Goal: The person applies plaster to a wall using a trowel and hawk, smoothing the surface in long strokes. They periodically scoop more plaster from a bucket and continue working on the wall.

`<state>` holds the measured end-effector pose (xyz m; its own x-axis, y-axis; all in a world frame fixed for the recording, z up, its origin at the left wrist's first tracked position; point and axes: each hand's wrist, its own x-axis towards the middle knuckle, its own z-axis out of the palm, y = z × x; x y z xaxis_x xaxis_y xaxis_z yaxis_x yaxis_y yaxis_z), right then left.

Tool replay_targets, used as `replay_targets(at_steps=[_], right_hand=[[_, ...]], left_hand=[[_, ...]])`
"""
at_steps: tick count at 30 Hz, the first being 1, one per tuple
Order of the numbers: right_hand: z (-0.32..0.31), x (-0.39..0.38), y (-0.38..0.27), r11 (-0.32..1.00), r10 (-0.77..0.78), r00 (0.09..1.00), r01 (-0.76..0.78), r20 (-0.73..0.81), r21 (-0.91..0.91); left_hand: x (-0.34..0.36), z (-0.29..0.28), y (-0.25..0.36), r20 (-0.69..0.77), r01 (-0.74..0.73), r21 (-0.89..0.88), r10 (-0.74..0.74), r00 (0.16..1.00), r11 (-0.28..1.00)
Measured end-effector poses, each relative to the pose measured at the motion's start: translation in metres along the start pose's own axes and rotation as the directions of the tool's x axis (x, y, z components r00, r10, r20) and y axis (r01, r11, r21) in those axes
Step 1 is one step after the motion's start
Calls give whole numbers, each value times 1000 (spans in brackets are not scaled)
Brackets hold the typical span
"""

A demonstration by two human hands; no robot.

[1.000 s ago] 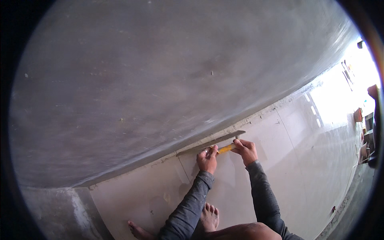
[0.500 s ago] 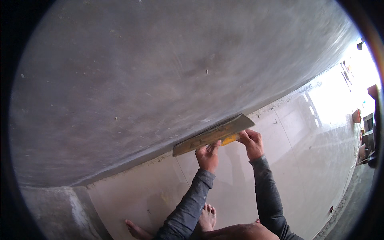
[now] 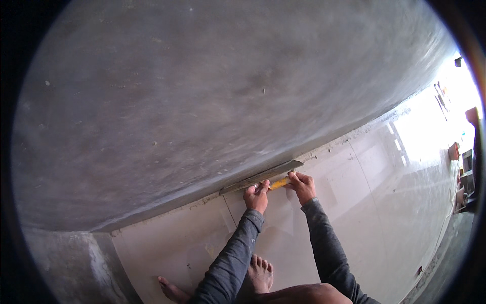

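A long plastering trowel (image 3: 258, 177) with a flat grey blade and a yellow handle lies along the foot of the grey plastered wall (image 3: 202, 91). My left hand (image 3: 257, 196) is closed around the handle's left part. Toward its right end, my right hand (image 3: 302, 188) grips the same handle with fingers and thumb. The blade is seen nearly edge-on, close against the bottom of the wall just above the floor; whether its whole length touches cannot be made out.
Pale glossy floor tiles (image 3: 334, 228) run along the wall, with crumbs of mortar at the joint. My bare foot (image 3: 260, 273) rests on them. A second wall (image 3: 66, 258) stands at lower left. An orange-red container (image 3: 453, 151) and other items sit at the far right.
Both hands have brought the trowel down and slightly left. Its blade has tilted from showing its broad face to nearly edge-on at the wall's foot.
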<state>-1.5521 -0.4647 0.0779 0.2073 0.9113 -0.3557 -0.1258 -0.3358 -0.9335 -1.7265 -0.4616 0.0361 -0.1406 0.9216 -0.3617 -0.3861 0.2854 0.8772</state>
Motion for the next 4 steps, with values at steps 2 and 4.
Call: replay_targets(at_steps=[2, 4], right_hand=[[0, 6, -3, 1000, -21, 1000, 21, 18, 11], [1, 10, -7, 999, -29, 999, 29, 28, 18]], left_hand=[[3, 2, 11, 1, -10, 67, 10, 1000, 998], [-1, 7, 25, 1, 36, 18, -36, 999, 999]])
